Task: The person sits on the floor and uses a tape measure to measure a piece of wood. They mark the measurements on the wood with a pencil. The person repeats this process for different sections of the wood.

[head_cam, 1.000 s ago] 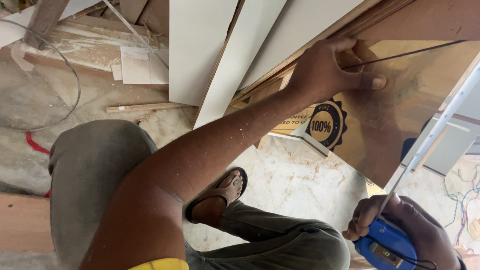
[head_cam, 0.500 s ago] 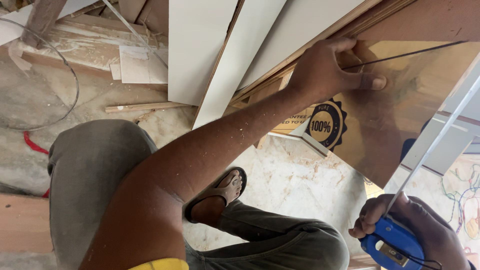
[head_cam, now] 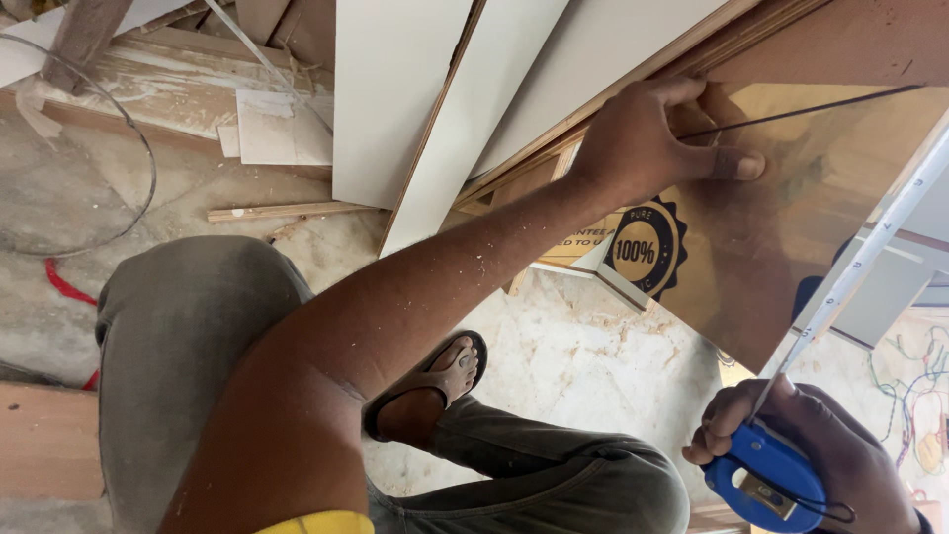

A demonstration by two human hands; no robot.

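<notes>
My left hand (head_cam: 647, 133) reaches out to a glossy brown sheet (head_cam: 791, 218) that leans on the stacked boards. Its fingers curl at the sheet's upper edge and the thumb lies flat on its face. A thin dark line runs across the sheet from the thumb to the right. My right hand (head_cam: 820, 455) is low at the right, closed on a blue tape measure (head_cam: 766, 475). The white blade (head_cam: 870, 247) is drawn out and slants up to the right, past the sheet's right edge. A round black-and-gold sticker (head_cam: 647, 247) sits near the sheet's lower left corner.
White boards (head_cam: 465, 109) lean side by side behind my arm. My knee in grey trousers (head_cam: 188, 326) and my sandalled foot (head_cam: 435, 381) rest on a dusty stone floor (head_cam: 593, 356). A wire loop (head_cam: 138, 188), wood strips and scraps lie at the left, and coloured wires (head_cam: 914, 396) at the far right.
My right hand and the tape measure have shifted only slightly. My left hand stays on the brown sheet.
</notes>
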